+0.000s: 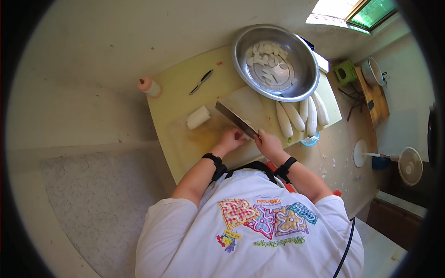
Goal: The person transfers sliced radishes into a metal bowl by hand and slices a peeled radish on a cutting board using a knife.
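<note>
"From the head view, what are the hands doing?"

"The right hand (pixel 269 142) grips the handle of the cleaver (pixel 233 117). The left hand (pixel 232 140) is curled, just left of the blade's lower part; I cannot tell whether it holds anything."

"And the white chunk (pixel 198 117)?"

"Left of the cleaver's tip, apart from the blade, lying on the cutting board (pixel 243 98)."

"What crowds the surface (pixel 179 78)?"

"Beyond the cleaver, to the right, a big metal basin (pixel 299 94) with white slices (pixel 269 58) in it. Right of the cleaver, long pale vegetables (pixel 283 121) lie side by side, their far ends hidden by the basin's rim."

"Farther off?"

"Beyond the cleaver's tip, a slim black-and-silver tool (pixel 201 82); farther left, a pink-capped bottle (pixel 150 87). Well to the cleaver's right, off the surface, stands a fan (pixel 410 166)."
</note>
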